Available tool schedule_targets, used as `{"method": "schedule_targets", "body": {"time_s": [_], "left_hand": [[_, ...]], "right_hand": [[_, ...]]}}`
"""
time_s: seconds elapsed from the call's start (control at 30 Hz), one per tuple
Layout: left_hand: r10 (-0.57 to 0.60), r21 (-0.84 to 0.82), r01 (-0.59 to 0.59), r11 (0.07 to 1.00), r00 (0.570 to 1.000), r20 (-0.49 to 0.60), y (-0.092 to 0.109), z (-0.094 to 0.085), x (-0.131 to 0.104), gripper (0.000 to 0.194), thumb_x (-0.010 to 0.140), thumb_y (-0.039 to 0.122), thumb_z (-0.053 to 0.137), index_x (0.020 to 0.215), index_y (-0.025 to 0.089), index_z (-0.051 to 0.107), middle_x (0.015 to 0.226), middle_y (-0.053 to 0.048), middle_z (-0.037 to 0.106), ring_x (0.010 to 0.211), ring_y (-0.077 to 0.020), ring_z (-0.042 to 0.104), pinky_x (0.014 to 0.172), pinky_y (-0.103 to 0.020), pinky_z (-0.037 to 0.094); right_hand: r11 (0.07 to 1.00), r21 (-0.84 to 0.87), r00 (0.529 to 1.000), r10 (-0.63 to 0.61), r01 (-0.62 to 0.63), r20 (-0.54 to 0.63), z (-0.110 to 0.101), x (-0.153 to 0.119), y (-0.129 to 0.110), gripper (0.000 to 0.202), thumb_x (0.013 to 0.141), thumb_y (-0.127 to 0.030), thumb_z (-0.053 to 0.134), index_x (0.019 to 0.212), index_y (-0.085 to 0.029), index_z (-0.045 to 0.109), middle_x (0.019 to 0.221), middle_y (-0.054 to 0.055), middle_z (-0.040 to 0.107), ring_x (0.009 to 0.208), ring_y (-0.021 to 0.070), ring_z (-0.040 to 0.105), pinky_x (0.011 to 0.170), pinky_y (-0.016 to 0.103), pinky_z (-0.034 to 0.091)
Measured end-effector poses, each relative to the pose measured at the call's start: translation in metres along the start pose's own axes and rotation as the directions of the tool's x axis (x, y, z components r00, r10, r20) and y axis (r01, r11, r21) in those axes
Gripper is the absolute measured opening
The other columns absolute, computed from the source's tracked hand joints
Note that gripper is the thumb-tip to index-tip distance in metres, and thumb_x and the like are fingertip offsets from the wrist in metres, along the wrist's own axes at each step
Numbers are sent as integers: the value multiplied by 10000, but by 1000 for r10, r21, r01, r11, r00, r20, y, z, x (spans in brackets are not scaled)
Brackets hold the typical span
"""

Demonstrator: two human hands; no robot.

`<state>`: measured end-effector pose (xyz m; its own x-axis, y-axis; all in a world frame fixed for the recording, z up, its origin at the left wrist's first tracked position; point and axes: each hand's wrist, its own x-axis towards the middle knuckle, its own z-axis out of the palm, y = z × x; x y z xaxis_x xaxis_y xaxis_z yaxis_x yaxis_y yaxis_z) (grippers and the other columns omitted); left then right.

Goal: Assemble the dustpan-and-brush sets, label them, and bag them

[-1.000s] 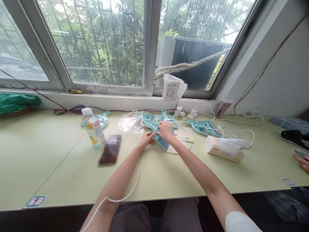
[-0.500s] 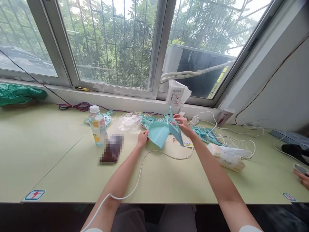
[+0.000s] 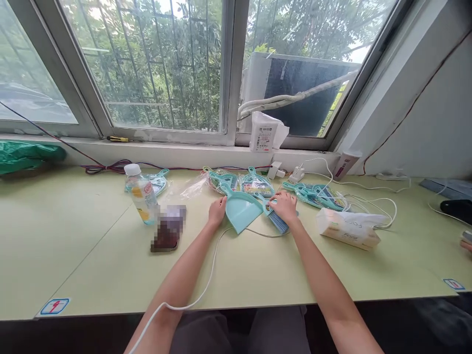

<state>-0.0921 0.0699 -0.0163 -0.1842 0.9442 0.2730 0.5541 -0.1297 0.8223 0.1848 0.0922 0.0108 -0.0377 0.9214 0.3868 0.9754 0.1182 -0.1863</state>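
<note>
A light-teal dustpan (image 3: 243, 212) lies on the table with its handle toward the window. My left hand (image 3: 217, 210) has its fingers closed on the pan's left edge. Just right of the pan, a matching small hand brush (image 3: 278, 222) with blue-grey bristles rests low at the tabletop. Over it, my right hand (image 3: 284, 204) grips it with bent fingers, partly hiding its body. Behind both hands are packaged dustpan-and-brush sets (image 3: 256, 183) in clear wrapping, and another packaged pile (image 3: 319, 196) sits to the right.
On the left stand a drink bottle (image 3: 142, 196) and a blurred phone (image 3: 168, 228). A tissue pack (image 3: 348, 228) lies at right, near white cables (image 3: 391, 209). One white cable (image 3: 212, 275) crosses my left forearm. At the far right edge, part of another person's hand (image 3: 466, 243) shows.
My right hand has brought the brush down from a raised, upright pose to the tabletop beside the dustpan. My left hand stays on the pan. The head view has shifted slightly.
</note>
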Motion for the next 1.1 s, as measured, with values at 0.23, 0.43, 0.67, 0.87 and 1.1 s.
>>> {"method": "schedule_targets", "body": {"time_s": [0.23, 0.43, 0.67, 0.87, 1.1], "left_hand": [[31, 62, -31, 998, 1000, -1, 1, 3, 2, 409, 910, 475, 343, 672, 195, 521, 646, -7, 545, 647, -151, 471, 605, -245, 286], [30, 53, -30, 998, 1000, 8, 2, 3, 4, 361, 885, 421, 389, 739, 183, 617, 715, -23, 626, 692, -158, 520, 632, -246, 332], [-3, 112, 5, 994, 1000, -23, 17, 0, -6, 336, 882, 419, 435, 751, 190, 643, 764, -35, 677, 723, -168, 572, 642, -253, 349], [-37, 322, 43, 946, 999, -23, 35, 13, -27, 270, 892, 359, 428, 805, 212, 636, 809, -49, 700, 751, -198, 608, 631, -272, 338], [-2, 407, -51, 912, 992, 129, 56, 32, -52, 279, 899, 345, 442, 739, 211, 627, 766, -35, 699, 760, -188, 622, 647, -272, 359]], "right_hand": [[998, 61, 996, 38, -33, -83, 21, -12, 12, 220, 767, -395, 589, 866, -229, 693, 1179, 100, 579, 1153, 295, 441, 1084, 565, 124], [996, 62, 996, 68, -65, -53, 28, -9, 17, 202, 735, -376, 598, 812, -218, 699, 1148, 110, 588, 1123, 307, 449, 1080, 615, 90], [977, 184, 971, 145, -110, -192, 16, -6, 16, 204, 747, -397, 589, 801, -232, 697, 1091, 81, 614, 1106, 289, 466, 1094, 575, 120], [945, 324, 973, 115, -45, -200, -1, -9, -2, 208, 794, -425, 593, 849, -256, 701, 1109, 62, 620, 1112, 265, 496, 1082, 530, 194], [961, 214, 984, -164, 176, -74, -7, -23, -26, 161, 789, -398, 612, 782, -260, 693, 1098, 40, 619, 1123, 259, 494, 1113, 546, 117]]}}
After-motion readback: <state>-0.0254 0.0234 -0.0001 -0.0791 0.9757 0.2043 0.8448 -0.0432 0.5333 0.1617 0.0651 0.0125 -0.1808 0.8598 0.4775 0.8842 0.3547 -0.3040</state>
